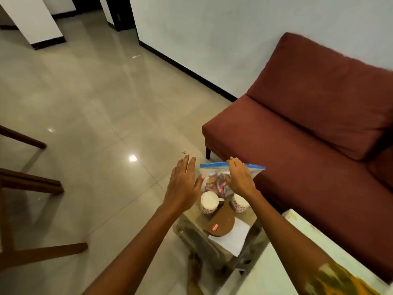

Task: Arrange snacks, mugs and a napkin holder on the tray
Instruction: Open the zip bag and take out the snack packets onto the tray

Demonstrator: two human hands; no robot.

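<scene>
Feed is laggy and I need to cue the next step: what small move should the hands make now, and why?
Probably close the right hand on the snack bag. It already rests on the bag's top edge, while the left hand hovers open beside it, touching nothing. The bag stands behind two mugs and looks unsteady.

Both arms reach forward, left hand [183, 184] spread flat, right hand [239, 177] arched downward.

Both hands open over snack bag [214, 184], two mugs [209, 202] below

Maroon sofa [308, 128], blue-topped snack bag [214, 177], brown-speckled white mugs [209, 202].
</scene>
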